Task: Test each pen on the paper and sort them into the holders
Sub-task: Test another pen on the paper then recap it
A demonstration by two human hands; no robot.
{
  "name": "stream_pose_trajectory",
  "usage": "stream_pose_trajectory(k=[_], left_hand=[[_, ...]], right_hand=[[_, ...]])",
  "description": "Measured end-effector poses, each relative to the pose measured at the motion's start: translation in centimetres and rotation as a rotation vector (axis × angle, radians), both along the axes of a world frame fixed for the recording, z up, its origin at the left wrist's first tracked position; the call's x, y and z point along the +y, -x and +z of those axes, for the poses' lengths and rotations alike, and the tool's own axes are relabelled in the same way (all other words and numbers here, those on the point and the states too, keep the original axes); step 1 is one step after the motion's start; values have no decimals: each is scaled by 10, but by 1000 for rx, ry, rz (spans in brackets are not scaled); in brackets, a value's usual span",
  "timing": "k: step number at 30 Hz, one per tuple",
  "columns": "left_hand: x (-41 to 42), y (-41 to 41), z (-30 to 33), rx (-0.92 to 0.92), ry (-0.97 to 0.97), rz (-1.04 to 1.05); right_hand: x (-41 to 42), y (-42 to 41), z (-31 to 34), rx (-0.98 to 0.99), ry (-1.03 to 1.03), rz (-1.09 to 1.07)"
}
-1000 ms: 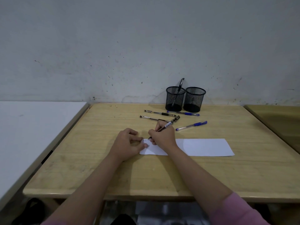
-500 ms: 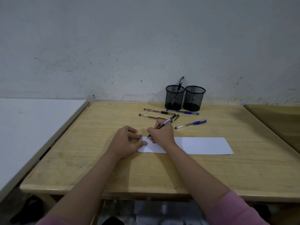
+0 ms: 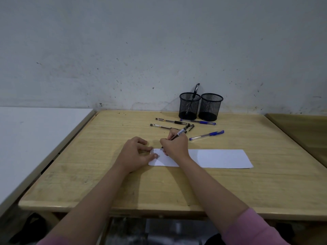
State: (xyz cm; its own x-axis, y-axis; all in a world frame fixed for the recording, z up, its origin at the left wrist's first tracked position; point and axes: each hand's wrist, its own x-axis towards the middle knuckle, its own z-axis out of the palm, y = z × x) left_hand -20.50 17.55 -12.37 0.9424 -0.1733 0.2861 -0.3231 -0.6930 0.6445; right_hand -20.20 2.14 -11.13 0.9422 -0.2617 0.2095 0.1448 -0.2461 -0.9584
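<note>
On the desk [image 3: 106, 183] my paper [image 3: 221, 158] lies near me, my left hand [image 3: 135, 153] pressing its left end flat with fingers spread. My right hand [image 3: 175, 145] grips a black pen [image 3: 178, 134], tip on the paper. One pen [image 3: 194, 93] stands in the left holder [image 3: 189, 106]; the right holder [image 3: 210, 107] looks empty, and four pens [image 3: 206, 135] wait untested, so I judge most sorting remains.

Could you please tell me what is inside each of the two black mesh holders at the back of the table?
The left holder has one dark pen leaning in it, its clip end sticking above the rim. The right holder shows no pens; the mesh darkens its bottom, so small items cannot be ruled out.
</note>
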Motion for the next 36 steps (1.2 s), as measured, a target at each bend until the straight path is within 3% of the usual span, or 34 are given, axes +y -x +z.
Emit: stream_pose_trajectory(k=[10, 27, 36], left_hand=[[-2, 1, 1, 11, 6, 5], [-2, 4, 3, 21, 9, 4], [-3, 0, 9, 52, -28, -8]], right_hand=[[-7, 3, 3, 36, -103, -60], [-5, 6, 3, 76, -101, -11], [-15, -3, 12, 72, -235, -159]])
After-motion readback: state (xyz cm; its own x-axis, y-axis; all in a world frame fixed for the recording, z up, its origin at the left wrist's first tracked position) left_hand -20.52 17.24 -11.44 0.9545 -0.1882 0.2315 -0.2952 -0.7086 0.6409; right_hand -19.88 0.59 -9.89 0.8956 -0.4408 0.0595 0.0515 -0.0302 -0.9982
